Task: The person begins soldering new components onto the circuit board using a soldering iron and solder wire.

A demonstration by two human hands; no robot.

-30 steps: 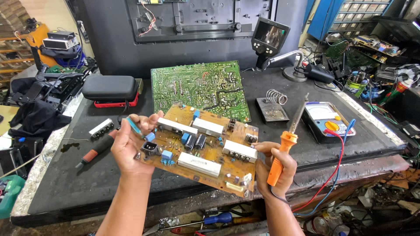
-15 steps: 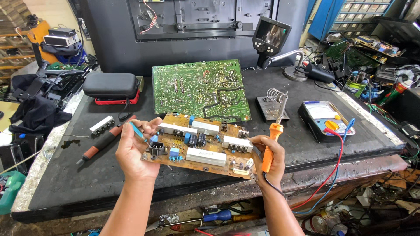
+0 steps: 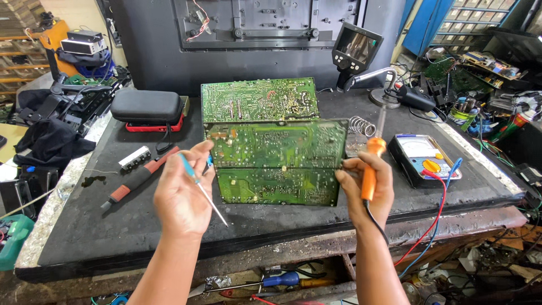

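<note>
Hands raise a green circuit board (image 3: 276, 161) upright above the bench (image 3: 84, 237), solder side showing. Left hand (image 3: 182, 195) fingers pinch its edge and a thin probe (image 3: 202, 189); right hand (image 3: 368, 189) grips the other edge and an orange soldering iron (image 3: 370, 169).

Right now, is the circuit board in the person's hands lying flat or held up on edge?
Held up on edge. The circuit board stands raised between the left hand and right hand, its green solder side facing the camera.

A second green circuit board (image 3: 259, 99) lies beyond the fingers; a black zip case (image 3: 147, 105) left, a multimeter (image 3: 422, 158) right.
</note>
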